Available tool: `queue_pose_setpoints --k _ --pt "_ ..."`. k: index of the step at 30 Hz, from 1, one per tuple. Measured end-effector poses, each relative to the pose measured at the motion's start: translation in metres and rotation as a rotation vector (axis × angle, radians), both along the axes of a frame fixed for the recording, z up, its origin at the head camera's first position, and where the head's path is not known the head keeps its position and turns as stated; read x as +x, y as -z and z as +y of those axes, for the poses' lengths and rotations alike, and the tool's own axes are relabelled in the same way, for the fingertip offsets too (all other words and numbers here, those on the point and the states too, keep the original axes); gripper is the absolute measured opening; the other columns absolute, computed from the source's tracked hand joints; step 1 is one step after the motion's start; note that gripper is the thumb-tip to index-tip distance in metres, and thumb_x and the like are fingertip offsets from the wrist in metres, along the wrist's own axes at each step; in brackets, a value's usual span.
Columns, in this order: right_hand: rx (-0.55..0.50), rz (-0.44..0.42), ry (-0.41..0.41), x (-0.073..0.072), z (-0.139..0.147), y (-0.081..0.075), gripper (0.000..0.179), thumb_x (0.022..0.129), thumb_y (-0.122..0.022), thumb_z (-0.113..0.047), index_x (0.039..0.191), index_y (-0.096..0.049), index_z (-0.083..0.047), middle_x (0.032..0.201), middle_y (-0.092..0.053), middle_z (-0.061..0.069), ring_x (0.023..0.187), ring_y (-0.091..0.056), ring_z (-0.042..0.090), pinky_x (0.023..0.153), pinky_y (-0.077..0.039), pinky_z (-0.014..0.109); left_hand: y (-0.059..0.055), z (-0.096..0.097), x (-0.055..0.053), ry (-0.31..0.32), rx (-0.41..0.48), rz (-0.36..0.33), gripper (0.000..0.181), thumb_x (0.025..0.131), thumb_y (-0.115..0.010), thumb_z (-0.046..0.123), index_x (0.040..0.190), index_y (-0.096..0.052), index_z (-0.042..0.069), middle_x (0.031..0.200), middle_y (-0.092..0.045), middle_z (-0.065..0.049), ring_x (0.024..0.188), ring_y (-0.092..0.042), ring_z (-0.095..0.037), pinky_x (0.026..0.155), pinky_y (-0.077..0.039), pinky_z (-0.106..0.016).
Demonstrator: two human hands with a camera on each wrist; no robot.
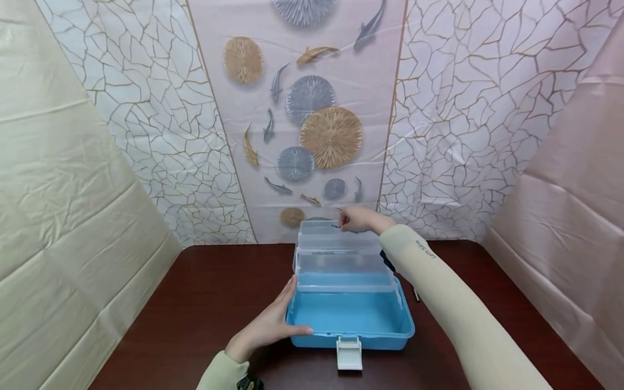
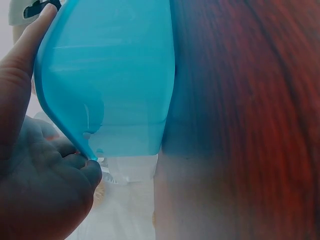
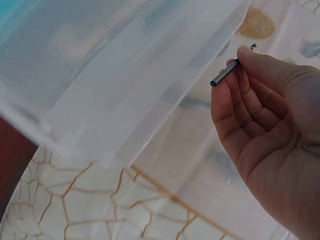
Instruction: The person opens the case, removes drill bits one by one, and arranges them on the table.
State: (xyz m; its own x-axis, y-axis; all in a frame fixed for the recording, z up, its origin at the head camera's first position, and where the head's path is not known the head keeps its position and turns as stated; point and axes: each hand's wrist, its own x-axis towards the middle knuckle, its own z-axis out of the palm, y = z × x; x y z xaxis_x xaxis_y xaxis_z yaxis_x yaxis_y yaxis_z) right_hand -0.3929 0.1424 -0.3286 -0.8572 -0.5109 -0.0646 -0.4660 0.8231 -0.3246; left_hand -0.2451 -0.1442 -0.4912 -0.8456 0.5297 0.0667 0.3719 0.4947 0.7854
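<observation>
A blue plastic toolbox (image 1: 351,340) stands on the table with its clear tiered trays (image 1: 341,262) raised at the back and a white latch (image 1: 349,355) hanging down in front. My left hand (image 1: 268,325) grips its left front corner, thumb along the front rim and fingers at the left side; in the left wrist view the fingertips curl over the blue rim. Above the rearmost tray, my right hand (image 1: 358,219) pinches a small metal drill bit (image 3: 225,73) between thumb and fingers. Its round shank and dark flared tip stick out on either side.
A small metal piece (image 1: 416,294) lies on the dark red wooden table (image 1: 229,287) right of the toolbox, partly beside my right sleeve (image 1: 439,287). A patterned cloth (image 1: 439,135) hangs behind the table, with plain cloth on both sides.
</observation>
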Motion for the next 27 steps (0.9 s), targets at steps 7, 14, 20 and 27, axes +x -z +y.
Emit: queue_pose_setpoints --k 7,14,20,27 --pt "-0.008 0.068 0.067 0.0 0.033 -0.004 0.005 0.095 -0.066 -0.005 0.095 -0.07 -0.002 0.092 -0.069 0.009 0.08 -0.064 0.02 0.077 -0.054 0.037 0.0 0.003 -0.001 -0.004 -0.001 -0.003 0.118 0.084 -0.082 0.045 0.163 0.003 0.025 0.169 0.005 -0.001 0.153 -0.006 -0.029 0.115 -0.024 -0.06" --pt "-0.032 0.086 0.098 0.012 0.075 -0.018 0.005 0.095 -0.063 -0.001 0.091 -0.066 0.001 0.091 -0.067 0.014 0.084 -0.064 0.026 0.077 -0.053 0.041 -0.004 0.002 0.001 -0.016 -0.008 -0.006 0.119 0.083 -0.083 0.045 0.163 0.003 0.025 0.169 0.005 -0.007 0.153 -0.005 -0.03 0.115 -0.023 -0.061" --pt "0.012 0.088 0.195 0.024 0.111 -0.03 0.01 0.097 -0.063 -0.004 0.099 -0.067 0.004 0.095 -0.068 0.016 0.081 -0.062 0.025 0.075 -0.052 0.043 -0.005 0.001 0.0 -0.014 -0.004 0.006 0.12 0.082 -0.084 0.043 0.163 0.003 0.025 0.169 0.005 -0.007 0.153 -0.004 -0.029 0.116 -0.023 -0.06" --pt "0.006 0.114 0.247 0.035 0.153 -0.031 0.009 0.095 -0.064 -0.003 0.094 -0.066 0.005 0.091 -0.068 0.017 0.081 -0.063 0.028 0.077 -0.052 0.047 -0.001 0.002 0.0 -0.02 0.0 -0.001 0.121 0.082 -0.084 0.043 0.163 0.003 0.025 0.169 0.005 -0.005 0.153 -0.005 -0.029 0.116 -0.022 -0.06"
